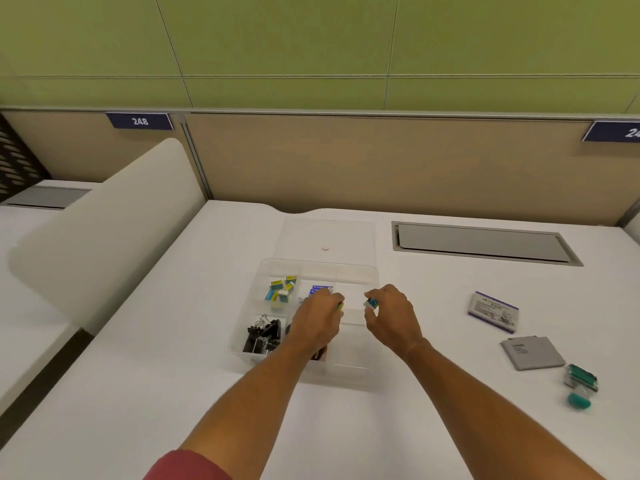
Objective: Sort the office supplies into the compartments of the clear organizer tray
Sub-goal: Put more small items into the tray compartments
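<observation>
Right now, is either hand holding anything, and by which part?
Left hand: a small yellow-green item, mostly hidden in its fingertips. Right hand: a small blue-and-white item, pinched at its near end.

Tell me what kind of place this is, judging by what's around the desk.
Most likely an open-plan office or study hall with numbered desks. A partition panel carries a number plate reading 248, the white desk has a built-in cable hatch, and a rounded divider separates the neighbouring seat.

1. The number "248" is being shown in white on a dark blue plate (140,121) fixed to the partition.
2. On a second blue plate (614,132) at the right edge, only "24" is being shown.
3. Print on the small box (493,311) and grey pad (531,352) is too blurred to be read.
</observation>
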